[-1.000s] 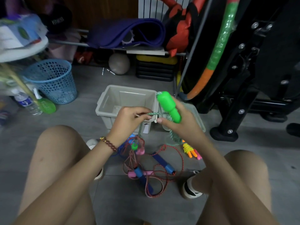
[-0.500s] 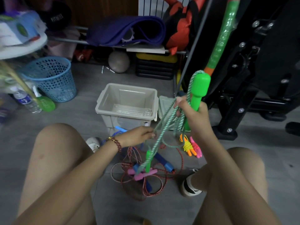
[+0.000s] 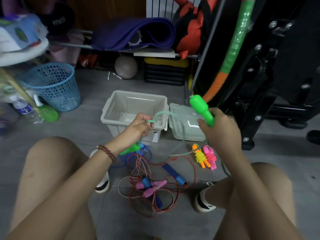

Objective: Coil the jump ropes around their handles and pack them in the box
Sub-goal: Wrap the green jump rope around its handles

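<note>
Glossy smooth plastic green handle (image 3: pixel 201 110); twisted fibre rope (image 3: pixel 156 116); matt beige plastic box (image 3: pixel 110 110); smooth grey tiled floor (image 3: pixel 90 94)

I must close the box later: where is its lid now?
In the head view, the lid lies on the floor just right of the box, behind the right hand that grips a green handle.

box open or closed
Open. The box shows its inside from above, and its lid lies off beside it.
</note>
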Action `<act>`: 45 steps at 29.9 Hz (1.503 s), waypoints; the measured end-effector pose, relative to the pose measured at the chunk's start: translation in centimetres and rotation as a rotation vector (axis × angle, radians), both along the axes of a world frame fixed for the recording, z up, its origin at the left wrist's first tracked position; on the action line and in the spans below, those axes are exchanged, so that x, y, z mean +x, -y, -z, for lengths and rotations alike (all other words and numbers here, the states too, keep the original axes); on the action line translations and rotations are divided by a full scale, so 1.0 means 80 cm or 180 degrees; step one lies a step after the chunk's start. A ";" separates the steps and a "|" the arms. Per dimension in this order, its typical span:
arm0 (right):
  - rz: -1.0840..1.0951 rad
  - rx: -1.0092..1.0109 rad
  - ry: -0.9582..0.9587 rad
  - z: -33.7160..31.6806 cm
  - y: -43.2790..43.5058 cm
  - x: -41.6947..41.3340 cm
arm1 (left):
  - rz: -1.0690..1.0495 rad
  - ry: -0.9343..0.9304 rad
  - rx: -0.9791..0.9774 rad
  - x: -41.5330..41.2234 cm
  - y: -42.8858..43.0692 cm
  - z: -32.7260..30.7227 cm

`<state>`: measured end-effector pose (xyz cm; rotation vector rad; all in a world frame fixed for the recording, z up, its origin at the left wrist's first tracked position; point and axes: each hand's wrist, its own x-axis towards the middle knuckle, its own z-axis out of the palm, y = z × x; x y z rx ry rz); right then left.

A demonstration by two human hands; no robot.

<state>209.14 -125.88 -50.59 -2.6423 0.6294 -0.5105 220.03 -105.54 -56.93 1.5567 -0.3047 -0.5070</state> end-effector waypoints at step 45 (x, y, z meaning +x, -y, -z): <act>-0.1158 0.0437 0.0658 0.000 -0.043 0.031 | 0.0757 0.1444 -0.0095 -0.013 0.026 -0.048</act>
